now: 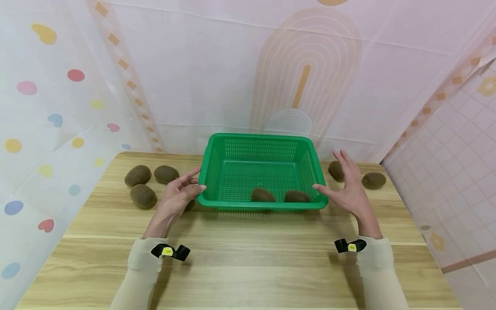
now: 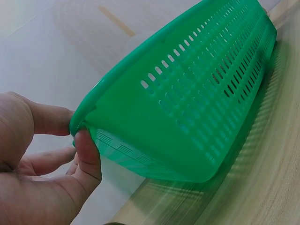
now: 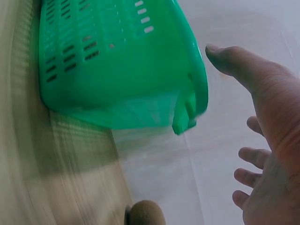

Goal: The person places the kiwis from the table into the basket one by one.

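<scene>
A green plastic basket (image 1: 259, 206) with slotted walls stands at the middle of the table, and two kiwis (image 1: 262, 195) lie inside along its near wall. My left hand (image 1: 180, 193) pinches the basket's left rim, thumb on one side and fingers on the other, as the left wrist view (image 2: 51, 164) shows. At the right rim my right hand (image 1: 350, 189) is spread with nothing in its grasp. In the right wrist view its thumb (image 3: 234, 63) points at the rim with a gap between them.
Three kiwis (image 1: 143, 196) lie on the wooden table (image 1: 263, 267) at the left. Another kiwi (image 1: 190, 205) is partly hidden beside the left hand. Two more, a nearer kiwi (image 1: 336, 171) and an outer kiwi (image 1: 373, 181), lie at the right. A patterned cloth (image 1: 193, 86) hangs behind.
</scene>
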Demonstrator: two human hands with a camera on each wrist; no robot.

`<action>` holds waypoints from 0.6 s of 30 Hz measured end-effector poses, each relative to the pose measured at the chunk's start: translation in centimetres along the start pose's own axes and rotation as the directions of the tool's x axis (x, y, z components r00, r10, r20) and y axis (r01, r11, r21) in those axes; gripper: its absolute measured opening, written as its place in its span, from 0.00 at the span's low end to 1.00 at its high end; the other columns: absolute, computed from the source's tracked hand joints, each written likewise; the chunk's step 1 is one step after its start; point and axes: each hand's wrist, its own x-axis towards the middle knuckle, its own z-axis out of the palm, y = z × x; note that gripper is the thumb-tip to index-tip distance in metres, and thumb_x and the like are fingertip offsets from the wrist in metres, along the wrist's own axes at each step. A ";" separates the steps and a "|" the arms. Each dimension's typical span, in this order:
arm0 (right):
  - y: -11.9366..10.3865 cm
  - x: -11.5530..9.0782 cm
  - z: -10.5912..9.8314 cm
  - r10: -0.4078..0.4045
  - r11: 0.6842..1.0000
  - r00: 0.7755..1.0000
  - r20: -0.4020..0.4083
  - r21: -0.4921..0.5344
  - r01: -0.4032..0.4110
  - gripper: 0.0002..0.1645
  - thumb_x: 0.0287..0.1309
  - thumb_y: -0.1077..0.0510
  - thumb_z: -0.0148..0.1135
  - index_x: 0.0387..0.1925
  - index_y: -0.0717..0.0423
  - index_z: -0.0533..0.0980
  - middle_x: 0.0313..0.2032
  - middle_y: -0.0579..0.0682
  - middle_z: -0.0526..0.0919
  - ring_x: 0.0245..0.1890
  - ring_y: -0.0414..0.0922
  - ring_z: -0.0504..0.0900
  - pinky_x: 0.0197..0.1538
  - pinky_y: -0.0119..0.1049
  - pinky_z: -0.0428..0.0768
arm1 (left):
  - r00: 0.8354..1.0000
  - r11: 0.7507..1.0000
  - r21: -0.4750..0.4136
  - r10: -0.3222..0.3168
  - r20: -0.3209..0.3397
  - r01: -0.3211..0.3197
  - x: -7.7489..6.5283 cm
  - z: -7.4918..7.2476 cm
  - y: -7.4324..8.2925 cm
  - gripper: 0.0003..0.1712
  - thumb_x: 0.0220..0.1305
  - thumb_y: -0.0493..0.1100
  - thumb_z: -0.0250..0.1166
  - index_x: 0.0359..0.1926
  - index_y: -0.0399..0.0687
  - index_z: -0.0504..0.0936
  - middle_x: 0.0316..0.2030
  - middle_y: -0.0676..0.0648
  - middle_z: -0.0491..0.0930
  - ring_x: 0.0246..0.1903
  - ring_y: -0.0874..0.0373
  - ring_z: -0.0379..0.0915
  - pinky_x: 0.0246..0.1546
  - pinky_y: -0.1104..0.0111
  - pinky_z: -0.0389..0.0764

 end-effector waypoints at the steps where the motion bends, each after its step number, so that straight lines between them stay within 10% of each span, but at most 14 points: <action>1: 0.1 0.0 -0.1 0.001 1.000 1.000 -0.003 -0.003 -0.001 0.62 0.52 0.53 0.79 0.81 0.44 0.53 0.82 0.56 0.46 0.80 0.65 0.44 0.70 0.78 0.52 | 1.000 1.000 0.000 -0.001 0.001 0.001 0.0 0.0 0.0 0.40 0.71 0.36 0.65 0.79 0.45 0.61 0.47 0.52 0.77 0.42 0.69 0.79 0.42 0.78 0.79; 18: 1.7 0.0 -2.1 0.120 0.991 0.993 -0.021 -0.058 -0.121 0.66 0.53 0.44 0.78 0.83 0.43 0.46 0.83 0.53 0.40 0.81 0.66 0.38 0.69 0.81 0.48 | 1.000 1.000 0.013 0.007 -0.006 -0.007 0.2 0.0 -0.4 0.40 0.70 0.36 0.65 0.79 0.45 0.61 0.46 0.52 0.77 0.42 0.69 0.78 0.39 0.77 0.80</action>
